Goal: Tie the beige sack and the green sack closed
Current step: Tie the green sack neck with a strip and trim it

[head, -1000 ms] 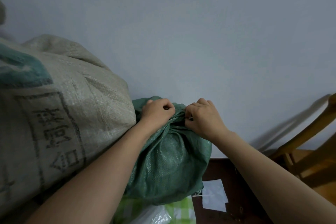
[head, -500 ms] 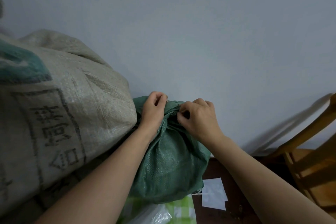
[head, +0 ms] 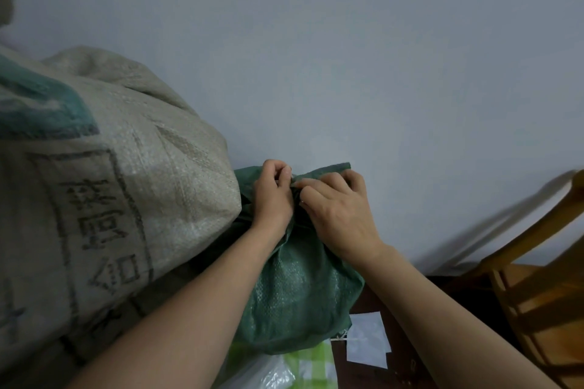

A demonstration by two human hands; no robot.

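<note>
A small green woven sack [head: 297, 297] stands against the wall, its top gathered into a bunch. My left hand [head: 272, 196] pinches the gathered green fabric on the left side of the bunch. On the right side, my right hand [head: 339, 208] grips the fabric with curled fingers, and a flap of the sack's mouth sticks up behind it. The two hands touch at the neck. Whether a tie runs around the neck is hidden by my fingers. A large beige woven sack [head: 104, 199] with dark printed characters and a teal mark leans close on the left.
A wooden chair [head: 537, 287] stands at the right. White paper pieces [head: 366, 344] lie on a dark brown surface. A green checked cloth and clear plastic [head: 284, 369] sit under the green sack. A pale wall [head: 347, 57] is directly behind.
Both hands have moved up and closer together on the green sack's neck. The left hand changed from a fist to a pinch, and a flap of the sack's mouth now stands up behind the right hand.
</note>
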